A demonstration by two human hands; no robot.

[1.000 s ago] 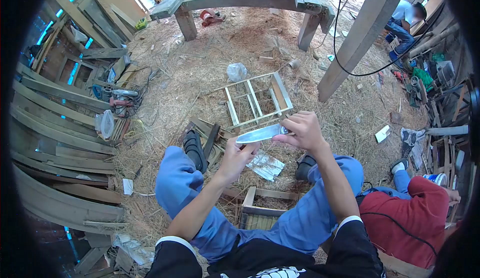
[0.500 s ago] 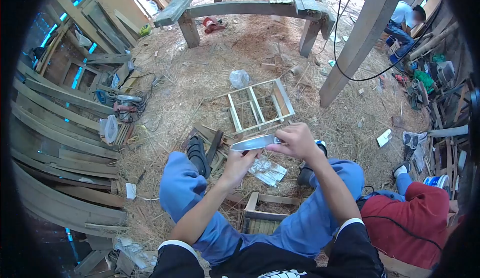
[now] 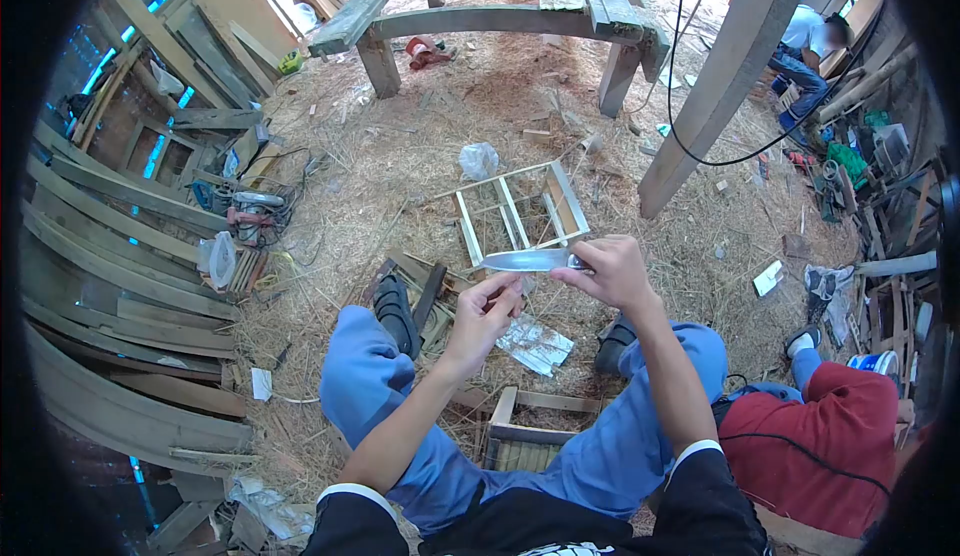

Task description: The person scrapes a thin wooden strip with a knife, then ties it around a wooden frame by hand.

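Observation:
A knife (image 3: 530,260) with a broad, shiny blade lies level across the middle of the view, its tip to the left. My right hand (image 3: 612,274) is closed around its handle, the thumb toward the blade. Just below the blade is my left hand (image 3: 484,316), its fingers curled and thumb and fingertips brought together. A small pale bit may be between those fingertips, but it is too small to make out. Beyond the knife a slatted wooden frame (image 3: 512,218) lies on the straw-covered ground. Between my feet is a crumpled, printed sheet (image 3: 537,344).
A wooden bench (image 3: 480,21) stands ahead, and a slanted post (image 3: 715,96) rises at the right. A person in red (image 3: 810,446) sits close on my right; another person (image 3: 808,51) is farther back. Power tools (image 3: 250,214) and stacked planks (image 3: 120,256) line the left side.
The knife and my right hand have moved up and slightly right. My left hand has come away from the blade, leaving a gap below it.

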